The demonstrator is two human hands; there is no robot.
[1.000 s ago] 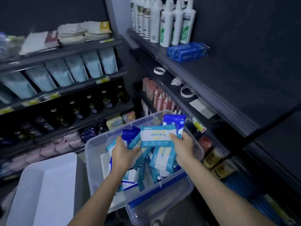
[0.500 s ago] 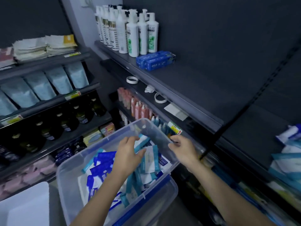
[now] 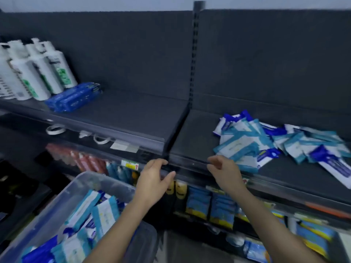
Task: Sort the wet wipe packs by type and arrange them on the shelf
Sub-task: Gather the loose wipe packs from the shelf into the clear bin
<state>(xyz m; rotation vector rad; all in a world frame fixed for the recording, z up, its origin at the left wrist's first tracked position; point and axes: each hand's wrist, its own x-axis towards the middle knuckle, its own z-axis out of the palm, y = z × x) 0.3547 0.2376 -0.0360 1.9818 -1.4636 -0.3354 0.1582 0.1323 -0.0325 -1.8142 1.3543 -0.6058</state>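
A loose heap of wet wipe packs (image 3: 281,141), teal-and-white mixed with dark blue-and-white, lies on the dark shelf (image 3: 193,141) at the right. More packs (image 3: 89,221) of both kinds fill the clear plastic bin (image 3: 62,202) at the lower left. My left hand (image 3: 153,181) hovers in front of the shelf's front edge with loosely curled fingers and holds nothing. My right hand (image 3: 224,171) is raised at the shelf edge just left of the heap, fingers relaxed, empty.
White pump bottles (image 3: 34,71) and a stack of blue boxes (image 3: 74,96) stand on the left shelf section. An upright slotted post (image 3: 193,54) divides the two sections. Tape rolls (image 3: 55,129) lie one level down. Lower shelves hold blue-and-yellow pouches (image 3: 220,209).
The view has swung right and up from the bin to the shelf. Both hands let go of the packs in the bin and rose, empty, to the shelf's front edge.
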